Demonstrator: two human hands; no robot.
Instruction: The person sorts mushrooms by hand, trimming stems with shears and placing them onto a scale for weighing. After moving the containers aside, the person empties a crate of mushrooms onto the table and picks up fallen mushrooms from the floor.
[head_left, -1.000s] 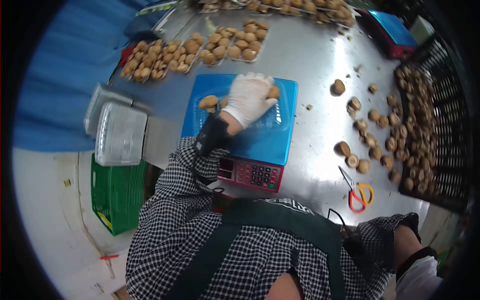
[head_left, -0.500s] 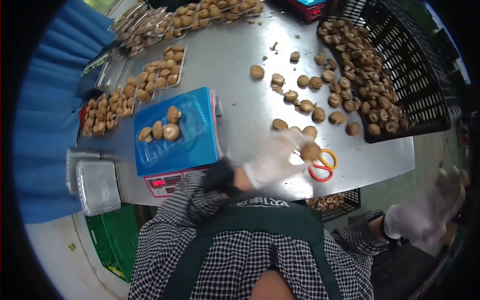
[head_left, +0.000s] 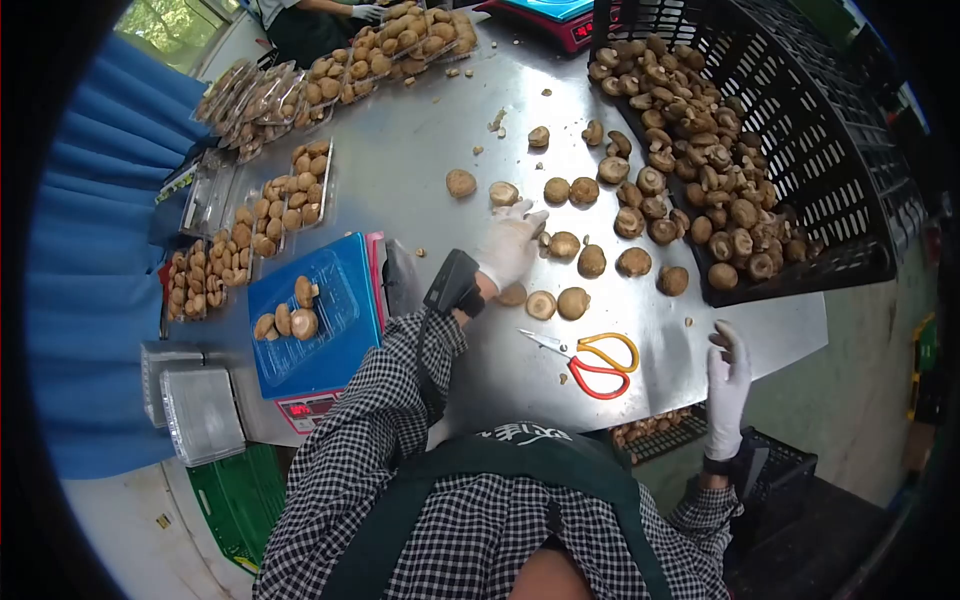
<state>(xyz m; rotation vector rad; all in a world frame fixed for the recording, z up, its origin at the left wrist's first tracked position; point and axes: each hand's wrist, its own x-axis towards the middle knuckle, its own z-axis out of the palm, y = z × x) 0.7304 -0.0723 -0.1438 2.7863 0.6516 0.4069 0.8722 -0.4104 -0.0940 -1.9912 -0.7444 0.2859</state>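
Observation:
My gloved left hand point(head_left: 508, 248) is low over the steel table, fingers curled down among loose mushrooms; what lies under them is hidden. A mushroom point(head_left: 503, 194) sits just beyond it, another point(head_left: 563, 245) to its right. My gloved right hand point(head_left: 729, 372) is raised at the table's front right edge, fingers bent and apart, holding nothing. Scissors point(head_left: 590, 365) with orange and red handles lie partly open between my hands. At the left, a clear tray point(head_left: 335, 285) with several mushrooms rests on a blue scale point(head_left: 350, 345).
A black crate point(head_left: 840, 150) full of mushrooms lies tipped at the right. Packed mushroom trays point(head_left: 300, 190) stand at the left and back, empty trays point(head_left: 200, 410) at the front left. Another scale point(head_left: 570, 28) and a co-worker's gloved hand point(head_left: 368, 12) are at the back.
My left hand has moved up and left, off the scissors, which now show fully. My right hand has come in from the far right toward the table edge. The view has shifted.

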